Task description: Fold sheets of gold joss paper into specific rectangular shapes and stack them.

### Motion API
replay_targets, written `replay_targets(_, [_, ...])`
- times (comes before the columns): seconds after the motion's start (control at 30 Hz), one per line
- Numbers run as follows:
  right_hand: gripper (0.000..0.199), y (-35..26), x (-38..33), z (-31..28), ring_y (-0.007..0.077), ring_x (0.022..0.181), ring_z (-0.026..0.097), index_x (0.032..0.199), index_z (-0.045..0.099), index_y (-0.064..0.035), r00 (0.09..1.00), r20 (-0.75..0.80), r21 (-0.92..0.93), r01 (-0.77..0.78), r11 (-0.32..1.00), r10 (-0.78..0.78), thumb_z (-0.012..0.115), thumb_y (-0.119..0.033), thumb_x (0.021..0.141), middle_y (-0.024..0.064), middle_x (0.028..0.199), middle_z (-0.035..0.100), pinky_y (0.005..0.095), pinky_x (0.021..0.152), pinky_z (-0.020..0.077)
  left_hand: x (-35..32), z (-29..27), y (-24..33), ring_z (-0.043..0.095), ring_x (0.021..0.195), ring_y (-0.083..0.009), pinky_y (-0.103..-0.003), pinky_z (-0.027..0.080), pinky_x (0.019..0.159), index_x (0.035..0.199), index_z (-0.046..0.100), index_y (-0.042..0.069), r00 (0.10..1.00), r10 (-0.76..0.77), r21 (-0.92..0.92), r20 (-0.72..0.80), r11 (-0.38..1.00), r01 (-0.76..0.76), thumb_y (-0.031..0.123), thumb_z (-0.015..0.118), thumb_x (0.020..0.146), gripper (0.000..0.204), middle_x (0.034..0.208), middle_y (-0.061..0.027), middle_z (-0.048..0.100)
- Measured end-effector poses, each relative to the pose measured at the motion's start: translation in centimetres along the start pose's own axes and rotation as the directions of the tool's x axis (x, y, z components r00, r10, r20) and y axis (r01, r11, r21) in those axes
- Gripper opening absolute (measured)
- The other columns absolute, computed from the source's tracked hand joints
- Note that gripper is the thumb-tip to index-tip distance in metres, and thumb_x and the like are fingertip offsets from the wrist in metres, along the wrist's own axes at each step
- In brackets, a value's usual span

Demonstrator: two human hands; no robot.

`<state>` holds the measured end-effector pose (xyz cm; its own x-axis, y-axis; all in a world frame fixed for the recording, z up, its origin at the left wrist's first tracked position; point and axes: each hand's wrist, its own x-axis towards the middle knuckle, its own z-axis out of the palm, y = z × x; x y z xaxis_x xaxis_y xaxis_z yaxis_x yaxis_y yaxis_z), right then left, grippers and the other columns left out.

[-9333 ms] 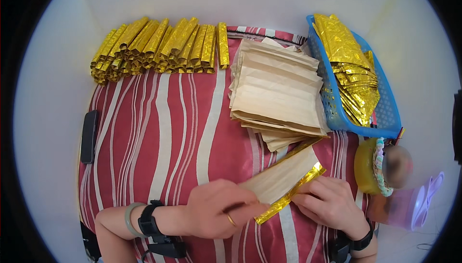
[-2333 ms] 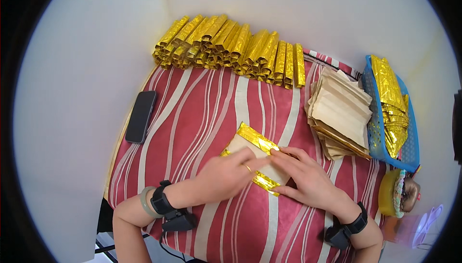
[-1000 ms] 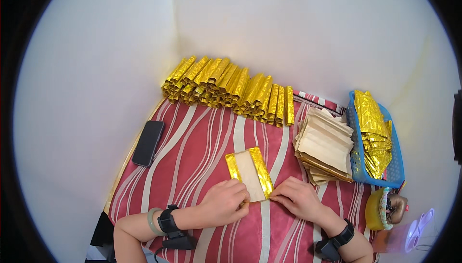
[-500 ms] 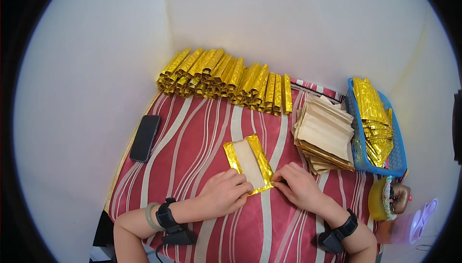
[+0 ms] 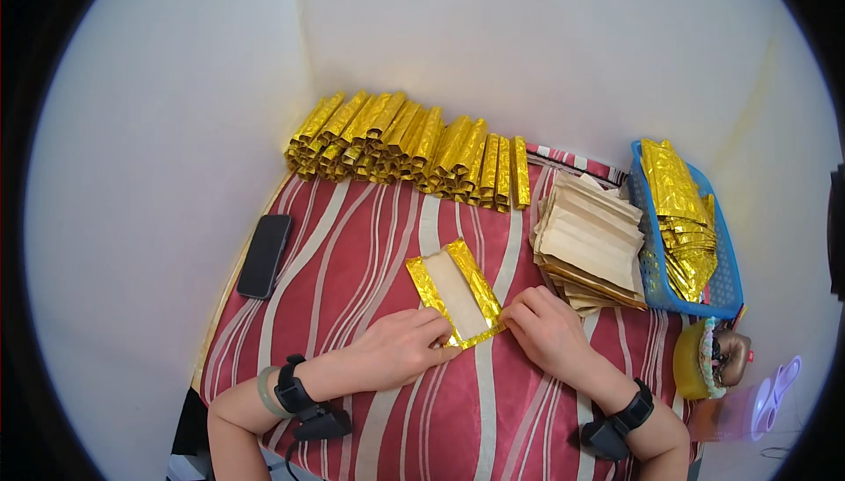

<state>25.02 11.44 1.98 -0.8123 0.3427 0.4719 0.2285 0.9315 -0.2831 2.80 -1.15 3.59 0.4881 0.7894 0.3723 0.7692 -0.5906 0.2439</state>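
A sheet of gold foil paper point(image 5: 457, 287) lies in front of me on the cloth, its pale inner face up and its left, right and near edges folded over to show gold. My left hand point(image 5: 403, 351) has its fingers closed at the sheet's near left corner. At the near right corner, my right hand point(image 5: 547, 331) pinches the folded edge. The fingertips of both hands partly cover those corners. To the right of the sheet stands a stack of similar papers point(image 5: 591, 239), pale side up.
Many folded gold paper tubes point(image 5: 396, 133) are piled along the far edge. A phone point(image 5: 264, 257) lies at left on the striped red cloth point(image 5: 361, 243). A blue basket point(image 5: 729, 283) with gold foil pieces, a yellow jar point(image 5: 691, 359) and a clear purplish cup point(image 5: 735, 415) stand at right.
My left hand has shifted slightly left along the sheet's near edge. The right hand has moved a little up and right, still at the near right corner.
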Motion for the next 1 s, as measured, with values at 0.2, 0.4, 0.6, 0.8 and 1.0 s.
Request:
replay_targets(0.2, [0.019, -2.5, -0.1, 0.0, 0.0241, 0.078, 0.058, 0.090, 0.063, -0.0052, 0.999, 0.047, 0.023, -0.002, 1.000, 0.001, 0.072, -0.018, 0.080, 0.0068, 0.084, 0.058, 0.0351, 0.067, 0.0494, -0.6, 1.6, 0.4, 0.058, 0.078, -0.0199, -0.032, 0.049, 0.061, 0.101, 0.072, 0.010, 0.997, -0.070, -0.080, 0.015, 0.994, 0.071, 0.009, 0.069, 0.078, 0.023, 0.086, -0.0031, 0.056])
replay_targets(0.4, [0.025, -2.6, 0.1, 0.2, 0.0231, 0.084, 0.060, 0.092, 0.063, -0.0035, 0.999, 0.037, -0.008, -0.012, 1.000, 0.012, 0.074, -0.021, 0.078, 0.0068, 0.091, 0.062, 0.0343, 0.070, 0.0508, -0.2, 1.9, 1.4, 0.057, 0.080, -0.0208, -0.034, 0.049, 0.065, 0.098, 0.071, 0.008, 0.999, -0.038, -0.192, 0.030, 0.980, 0.043, 0.012, 0.067, 0.083, 0.016, 0.085, -0.0033, 0.055])
replay_targets(0.6, [0.035, -2.5, 0.4, 0.0, 0.0245, 0.090, 0.061, 0.097, 0.063, -0.0012, 0.998, 0.044, -0.015, -0.041, 0.999, 0.041, 0.076, -0.026, 0.076, 0.0084, 0.099, 0.063, 0.0348, 0.075, 0.0515, -0.5, 1.5, 1.1, 0.058, 0.088, -0.0229, -0.036, 0.049, 0.071, 0.097, 0.069, 0.008, 0.984, -0.173, -0.158, -0.047, 0.974, 0.164, 0.010, 0.067, 0.081, 0.016, 0.089, -0.0048, 0.057])
replay_targets(0.8, [0.044, -1.9, 0.5, 0.1, 0.0255, 0.097, 0.060, 0.103, 0.064, -0.0004, 0.997, 0.036, -0.027, -0.060, 0.998, 0.061, 0.076, -0.033, 0.076, 0.0092, 0.108, 0.063, 0.0366, 0.080, 0.0516, 0.2, -0.9, -2.2, 0.059, 0.093, -0.0284, -0.038, 0.050, 0.075, 0.093, 0.066, 0.006, 0.843, -0.359, 0.103, -0.400, 0.897, 0.431, 0.001, 0.064, 0.079, 0.015, 0.095, -0.0093, 0.061])
replay_targets(1.0, [0.042, -1.5, 0.5, 0.3, 0.0251, 0.098, 0.060, 0.101, 0.065, -0.0014, 0.997, 0.041, 0.014, -0.071, 0.997, 0.070, 0.076, -0.034, 0.076, 0.0085, 0.105, 0.064, 0.0366, 0.080, 0.0515, -2.3, -2.1, -8.2, 0.062, 0.090, -0.0200, -0.031, 0.051, 0.079, 0.099, 0.066, 0.001, 0.758, -0.652, -0.300, -0.003, 0.724, 0.621, -0.004, 0.059, 0.084, 0.018, 0.096, -0.0087, 0.063])
